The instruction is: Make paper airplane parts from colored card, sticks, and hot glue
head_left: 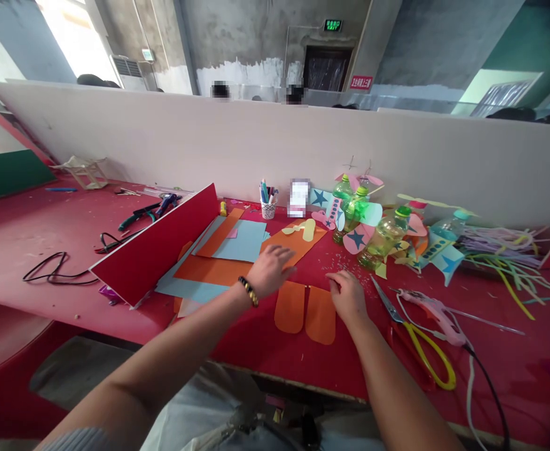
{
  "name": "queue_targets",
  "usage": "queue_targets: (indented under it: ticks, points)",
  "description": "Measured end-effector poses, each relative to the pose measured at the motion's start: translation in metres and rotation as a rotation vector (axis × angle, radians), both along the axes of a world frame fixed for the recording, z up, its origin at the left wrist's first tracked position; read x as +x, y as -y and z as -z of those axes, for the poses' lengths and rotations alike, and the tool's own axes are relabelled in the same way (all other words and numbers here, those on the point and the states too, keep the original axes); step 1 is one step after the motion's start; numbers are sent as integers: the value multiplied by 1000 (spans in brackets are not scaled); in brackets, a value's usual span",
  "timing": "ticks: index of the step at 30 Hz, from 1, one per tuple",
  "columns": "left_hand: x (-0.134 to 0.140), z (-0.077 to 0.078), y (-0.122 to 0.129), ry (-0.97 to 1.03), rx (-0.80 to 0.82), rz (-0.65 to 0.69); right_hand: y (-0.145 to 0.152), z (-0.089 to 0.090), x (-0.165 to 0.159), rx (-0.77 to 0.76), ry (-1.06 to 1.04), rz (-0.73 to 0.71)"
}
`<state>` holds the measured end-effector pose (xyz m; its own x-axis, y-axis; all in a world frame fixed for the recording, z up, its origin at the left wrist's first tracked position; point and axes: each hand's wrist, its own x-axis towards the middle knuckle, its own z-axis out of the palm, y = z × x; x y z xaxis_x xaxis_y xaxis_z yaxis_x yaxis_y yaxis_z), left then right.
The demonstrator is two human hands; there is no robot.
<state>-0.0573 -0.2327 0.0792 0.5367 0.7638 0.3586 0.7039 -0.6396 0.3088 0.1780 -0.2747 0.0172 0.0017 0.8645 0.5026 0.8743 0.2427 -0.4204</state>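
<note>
My left hand (pixel 270 269) reaches over the near edge of the orange paper sheet (pixel 303 244), its fingers stretched out and holding nothing. My right hand (pixel 349 295) is closed, thumb and fingertips drawn together just above the upper right of the orange cutouts; anything in its grip is too small to make out. Two orange paper cutouts with rounded lower ends, a left one (pixel 290 308) and a right one (pixel 321 316), lie side by side on the red table (pixel 265 351). Pale yellow paper pieces (pixel 309 230) rest on the orange sheet.
Scissors (pixel 413 341) and a pink glue gun (pixel 437 315) with its cord lie at right. Decorated plastic bottles (pixel 388 235), a phone (pixel 299 197) and a pen cup (pixel 268 208) stand behind. Stacked paper (pixel 213 270) and a red divider (pixel 162 244) are at left.
</note>
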Motion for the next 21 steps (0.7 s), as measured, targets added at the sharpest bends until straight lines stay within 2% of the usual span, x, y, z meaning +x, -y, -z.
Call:
queue_targets:
  ticks: [2, 4, 6, 9, 14, 21]
  points:
    - [9, -11, -45, 59, -46, -75, -3, 1, 1, 0, -24, 10]
    - [21, -16, -87, 114, -147, -139, -5, 2, 1, -6, -39, 13]
    - [36, -15, -122, 115, -181, -169, -7, 2, 3, -16, -48, 22]
    - [58, -6, -161, 103, -214, -196, -10, 4, 5, -26, -60, 37]
    - [90, 9, -195, 101, -252, -192, -13, 5, 7, -67, -102, 31]
    - [112, 26, -216, 146, -319, -172, -15, 8, 7, -40, -149, 59]
